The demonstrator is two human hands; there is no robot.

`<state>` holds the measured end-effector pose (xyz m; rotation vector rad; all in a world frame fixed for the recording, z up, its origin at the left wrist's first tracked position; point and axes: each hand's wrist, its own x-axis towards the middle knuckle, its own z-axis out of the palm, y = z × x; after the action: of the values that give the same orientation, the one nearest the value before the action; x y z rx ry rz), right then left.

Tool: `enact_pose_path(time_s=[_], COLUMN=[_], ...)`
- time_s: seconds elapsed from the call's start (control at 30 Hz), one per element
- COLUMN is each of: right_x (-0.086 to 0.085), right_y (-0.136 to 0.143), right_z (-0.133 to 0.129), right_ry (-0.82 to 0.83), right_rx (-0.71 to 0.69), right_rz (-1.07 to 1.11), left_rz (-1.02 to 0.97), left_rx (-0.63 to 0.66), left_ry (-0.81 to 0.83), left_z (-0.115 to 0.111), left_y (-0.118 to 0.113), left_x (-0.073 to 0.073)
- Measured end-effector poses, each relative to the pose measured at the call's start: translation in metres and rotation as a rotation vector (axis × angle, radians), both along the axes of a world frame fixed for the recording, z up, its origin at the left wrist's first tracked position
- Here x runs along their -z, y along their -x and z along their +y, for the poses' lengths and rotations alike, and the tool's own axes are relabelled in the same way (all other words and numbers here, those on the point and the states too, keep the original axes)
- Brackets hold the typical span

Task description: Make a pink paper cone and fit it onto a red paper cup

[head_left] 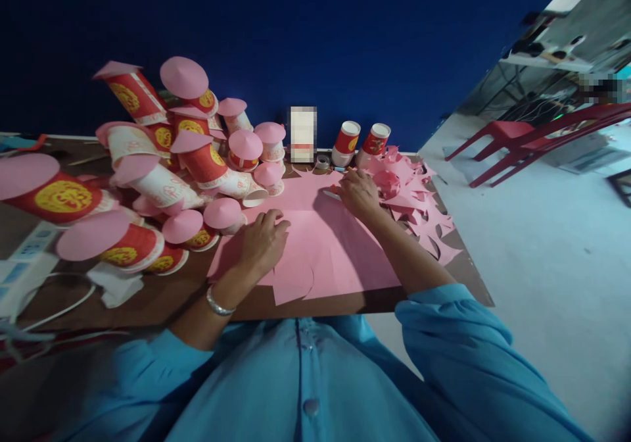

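Observation:
Pink paper sheets [340,251] lie on the brown table in front of me, with a smaller cut piece [290,281] at the near edge. My left hand [265,239] rests on the left part of the paper, fingers curved and apart, with nothing visible in it. Near the paper's far right part, my right hand [359,194] is closed round what looks like scissors [331,193]; a pale tip points left and the rest is hidden under the fingers. Curled pink offcuts [407,195] are heaped just right of that hand.
Many paper cups with pink cone tops [204,159] are piled at the left. Two stacks of red and white cups [347,143] and a roll of tape [322,162] stand at the back. A power strip [29,264] lies far left; a red chair [513,136] stands right.

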<state>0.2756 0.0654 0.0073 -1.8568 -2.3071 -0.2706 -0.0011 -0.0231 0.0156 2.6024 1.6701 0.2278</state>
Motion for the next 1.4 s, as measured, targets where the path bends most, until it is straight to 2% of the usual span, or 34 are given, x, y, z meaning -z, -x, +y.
enact_pose_path(time_s=[0.1, 0.23, 0.43, 0.57, 0.77, 0.87, 0.93, 1.0, 1.13, 1.23, 1.4], right_x=[-0.002, -0.002, 0.000, 0.002, 0.004, -0.001, -0.006, -0.009, -0.008, -0.003, 0.005], right_y=[0.014, 0.022, 0.030, 0.032, 0.028, 0.030, 0.033, 0.039, 0.052, 0.061, 0.064], right_z=[0.006, 0.004, 0.005, 0.011, 0.013, 0.010, 0.006, 0.001, -0.013, -0.022, -0.028], right_ry=[0.082, 0.132, 0.198, 0.195, 0.180, 0.152, 0.123, 0.088, -0.009, -0.018, 0.003], right_rx=[0.006, -0.003, 0.023, 0.048, 0.009, -0.018, -0.041, -0.082, -0.241, -0.273, -0.245], right_rz=[-0.037, -0.047, -0.058, -0.028, 0.067, 0.150, 0.204, 0.311, 0.841, 1.041, 1.180], left_rz=[-0.042, -0.036, -0.095, -0.247, -0.456, -0.615, -0.829, -1.104, -1.584, -1.763, -1.835], left_rx=[0.064, 0.065, 0.086, 0.136, 0.253, 0.211, 0.101, -0.012, -0.066, -0.115, -0.197], left_ry=[-0.015, -0.057, -0.109, -0.107, -0.040, 0.043, 0.149, 0.350, 0.778, 0.851, 0.839], left_z=[-0.005, -0.008, -0.004, 0.008, 0.038, 0.051, 0.058, 0.062, 0.067, 0.068, 0.068], left_y=[0.000, 0.005, 0.006, 0.000, -0.016, -0.028, -0.035, -0.041, -0.045, -0.044, -0.038], left_x=[0.003, 0.008, 0.005, 0.002, 0.000, 0.007, 0.013, 0.017, 0.019, 0.021, 0.026])
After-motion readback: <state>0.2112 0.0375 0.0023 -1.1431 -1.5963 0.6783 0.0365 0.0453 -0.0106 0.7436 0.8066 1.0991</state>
